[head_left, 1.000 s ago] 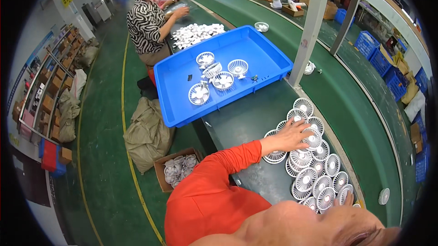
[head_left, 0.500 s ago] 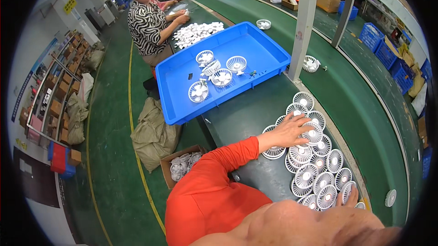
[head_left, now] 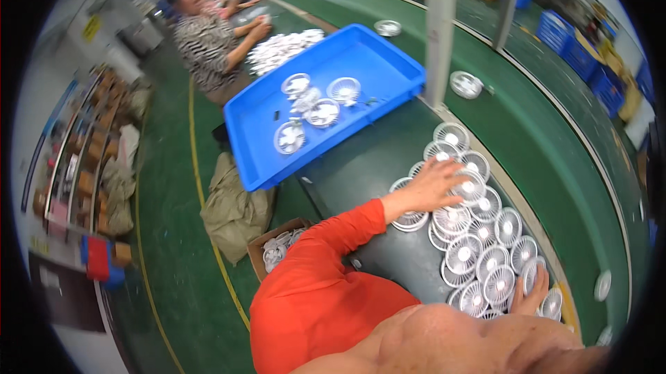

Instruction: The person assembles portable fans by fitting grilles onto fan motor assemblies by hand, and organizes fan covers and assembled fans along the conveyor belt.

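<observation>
1. Round white plastic fan grilles (head_left: 485, 249) lie clustered on the dark desk (head_left: 361, 173); compared with a second ago, the left hand (head_left: 433, 185) stays spread flat on them.
2. Right hand (head_left: 531, 291), at 5 o'clock, rests open on the cluster's edge.
3. Blue plastic tray (head_left: 378, 62) at 11 o'clock; grey post (head_left: 439, 27) beyond.

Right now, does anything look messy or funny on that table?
A little. The white round fan grilles under the left hand overlap in a loose heap, not neat rows. A few more lie scattered in the blue tray. Nothing looks broken.
</observation>
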Demonstrator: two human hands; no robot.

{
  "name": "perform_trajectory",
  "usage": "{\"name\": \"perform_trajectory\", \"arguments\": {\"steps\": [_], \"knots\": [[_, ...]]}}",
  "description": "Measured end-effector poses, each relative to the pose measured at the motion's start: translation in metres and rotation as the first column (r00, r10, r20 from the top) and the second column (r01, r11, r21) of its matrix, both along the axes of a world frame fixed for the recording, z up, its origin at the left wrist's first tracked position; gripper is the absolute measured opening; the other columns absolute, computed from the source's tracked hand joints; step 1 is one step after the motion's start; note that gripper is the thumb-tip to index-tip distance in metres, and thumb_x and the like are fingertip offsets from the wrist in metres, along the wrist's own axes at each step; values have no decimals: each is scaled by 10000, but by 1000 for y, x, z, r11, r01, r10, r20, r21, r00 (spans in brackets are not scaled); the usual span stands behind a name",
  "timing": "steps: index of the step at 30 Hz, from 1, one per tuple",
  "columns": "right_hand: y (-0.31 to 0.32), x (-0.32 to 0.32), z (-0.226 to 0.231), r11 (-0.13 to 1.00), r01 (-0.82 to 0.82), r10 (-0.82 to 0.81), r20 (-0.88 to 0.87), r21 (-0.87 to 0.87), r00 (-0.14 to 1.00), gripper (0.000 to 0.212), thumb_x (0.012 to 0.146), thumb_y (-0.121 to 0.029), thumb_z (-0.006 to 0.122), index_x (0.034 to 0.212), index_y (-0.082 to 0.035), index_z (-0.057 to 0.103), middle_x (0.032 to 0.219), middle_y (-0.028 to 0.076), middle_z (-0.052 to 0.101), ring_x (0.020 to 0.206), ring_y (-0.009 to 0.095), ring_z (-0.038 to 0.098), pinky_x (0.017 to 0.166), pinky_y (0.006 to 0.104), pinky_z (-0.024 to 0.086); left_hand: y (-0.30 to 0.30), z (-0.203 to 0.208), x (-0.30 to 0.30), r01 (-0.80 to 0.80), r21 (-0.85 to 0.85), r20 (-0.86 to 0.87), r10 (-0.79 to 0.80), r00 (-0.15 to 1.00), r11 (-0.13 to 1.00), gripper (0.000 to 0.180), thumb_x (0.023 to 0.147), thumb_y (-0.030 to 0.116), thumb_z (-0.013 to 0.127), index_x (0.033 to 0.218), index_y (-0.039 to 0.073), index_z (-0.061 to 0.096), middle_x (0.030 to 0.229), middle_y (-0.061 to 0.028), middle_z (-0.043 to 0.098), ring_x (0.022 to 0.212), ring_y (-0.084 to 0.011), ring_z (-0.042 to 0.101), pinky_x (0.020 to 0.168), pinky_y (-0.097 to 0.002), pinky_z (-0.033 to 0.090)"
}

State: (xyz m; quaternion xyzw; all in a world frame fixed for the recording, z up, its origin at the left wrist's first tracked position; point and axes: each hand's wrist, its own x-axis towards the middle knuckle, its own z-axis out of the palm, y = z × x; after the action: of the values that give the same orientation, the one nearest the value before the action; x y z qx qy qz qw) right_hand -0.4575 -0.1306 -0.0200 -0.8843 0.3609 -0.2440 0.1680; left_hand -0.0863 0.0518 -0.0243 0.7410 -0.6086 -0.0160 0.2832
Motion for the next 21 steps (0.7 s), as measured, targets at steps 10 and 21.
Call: {"name": "perform_trajectory", "arguments": {"steps": [10, 21], "knots": [[1, 13, 17, 996, 78, -78, 9, 36, 997, 573, 792, -125, 709, 1326, -84, 506, 1378, 204, 429, 1233, 372, 433, 1024, 409, 393, -27, 45, 25, 28, 26, 83, -30, 996, 999, 459, 875, 342, 626, 1271, 118, 562, 1322, -153, 514, 1260, -355, 448, 1036, -515, 339], [4, -5, 7, 1000, 13, -13, 4, 17, 1000, 565, 806, -116, 681, 1337, -66, 495, 1409, 204, 397, 1292, 381, 376, 1069, 440, 324, -220, 39, 176, -305, 134, 88, 295, 951, 943, 301, 836, 129, 517, 1107, 36, 607, 1198, -215, 588, 1108, -385, 569, 951, -497, 462]]}}
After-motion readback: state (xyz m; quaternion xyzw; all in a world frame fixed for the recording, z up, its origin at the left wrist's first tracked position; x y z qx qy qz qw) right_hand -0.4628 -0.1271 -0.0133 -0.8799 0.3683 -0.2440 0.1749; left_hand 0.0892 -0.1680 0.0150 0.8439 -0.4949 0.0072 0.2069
